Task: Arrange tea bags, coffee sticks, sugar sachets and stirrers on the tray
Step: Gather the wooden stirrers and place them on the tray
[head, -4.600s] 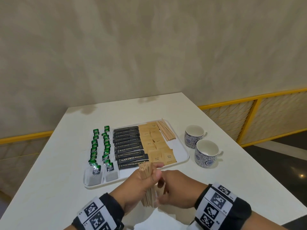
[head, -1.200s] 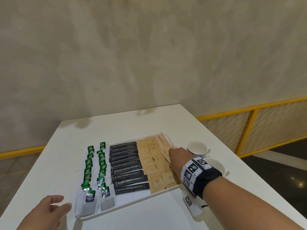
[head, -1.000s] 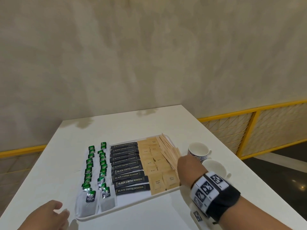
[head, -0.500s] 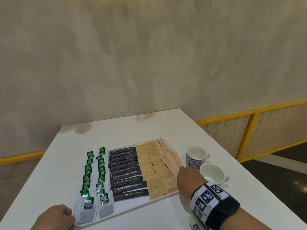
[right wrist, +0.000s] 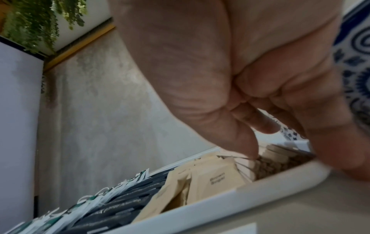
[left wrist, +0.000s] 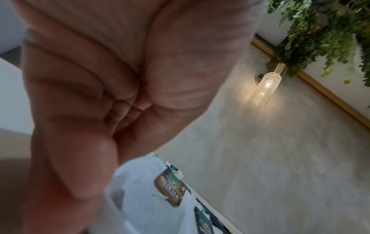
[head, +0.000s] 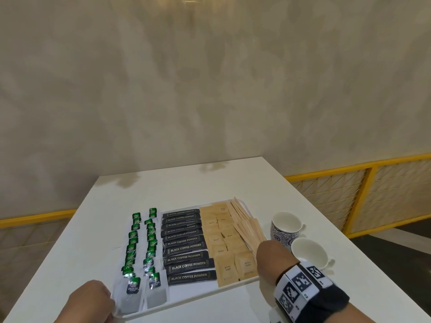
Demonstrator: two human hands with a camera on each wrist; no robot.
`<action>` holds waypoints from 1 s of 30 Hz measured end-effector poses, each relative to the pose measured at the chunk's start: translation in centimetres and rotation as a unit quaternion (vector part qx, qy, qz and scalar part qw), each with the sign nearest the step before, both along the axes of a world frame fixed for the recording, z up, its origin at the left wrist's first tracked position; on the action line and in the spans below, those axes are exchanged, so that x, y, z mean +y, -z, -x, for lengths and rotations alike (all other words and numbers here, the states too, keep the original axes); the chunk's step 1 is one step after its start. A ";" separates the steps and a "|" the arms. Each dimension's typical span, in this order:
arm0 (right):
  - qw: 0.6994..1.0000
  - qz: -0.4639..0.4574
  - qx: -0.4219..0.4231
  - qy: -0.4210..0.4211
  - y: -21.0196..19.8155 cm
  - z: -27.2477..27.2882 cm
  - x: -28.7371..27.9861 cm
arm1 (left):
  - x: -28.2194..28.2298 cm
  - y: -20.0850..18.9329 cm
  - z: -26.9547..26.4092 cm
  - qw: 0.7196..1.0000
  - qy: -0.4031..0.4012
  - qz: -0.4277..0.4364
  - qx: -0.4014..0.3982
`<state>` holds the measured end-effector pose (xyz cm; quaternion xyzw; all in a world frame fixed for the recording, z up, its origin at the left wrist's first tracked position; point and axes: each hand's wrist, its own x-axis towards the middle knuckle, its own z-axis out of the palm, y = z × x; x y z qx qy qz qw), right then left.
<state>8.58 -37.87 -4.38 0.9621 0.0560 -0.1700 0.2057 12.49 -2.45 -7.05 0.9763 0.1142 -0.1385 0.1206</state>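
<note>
The white tray (head: 205,299) holds two columns of green-tagged tea bags (head: 140,252), a column of black coffee sticks (head: 186,248), brown sugar sachets (head: 224,241) and wooden stirrers (head: 247,224) along its right side. My left hand (head: 93,301) is curled at the tray's near left corner, right beside a tea bag (left wrist: 170,186). My right hand (head: 272,255) is curled over the tray's right rim (right wrist: 200,210). Its thumb tip touches the near ends of the stirrers (right wrist: 280,155) and another finger lies outside the rim.
Two blue-patterned white cups (head: 285,226) (head: 310,252) stand just right of the tray, close to my right hand. The white table (head: 186,183) stretches to a beige wall behind. A yellow railing runs off the table's right edge.
My right hand laid the stirrer bundle on the tray and slid back along it to the near ends. My left hand came in from the left and curled at the tray's near corner.
</note>
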 end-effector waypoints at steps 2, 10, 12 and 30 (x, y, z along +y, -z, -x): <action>1.000 -0.019 -0.002 0.020 0.0 -0.4 0.2 | -0.2 -0.4 -0.5 0.999 -0.005 -0.022 0.035; 0.991 -0.092 0.001 0.100 -0.3 -4.2 1.3 | -0.2 -1.0 -2.7 0.991 0.098 -0.089 0.017; 0.991 -0.088 0.004 0.104 -0.7 -5.3 1.5 | -0.7 -1.3 -3.6 0.992 0.097 -0.087 0.003; 0.957 -0.194 -0.030 0.215 -1.5 -10.2 1.2 | -1.8 -1.3 -8.9 0.964 0.164 -0.206 -0.024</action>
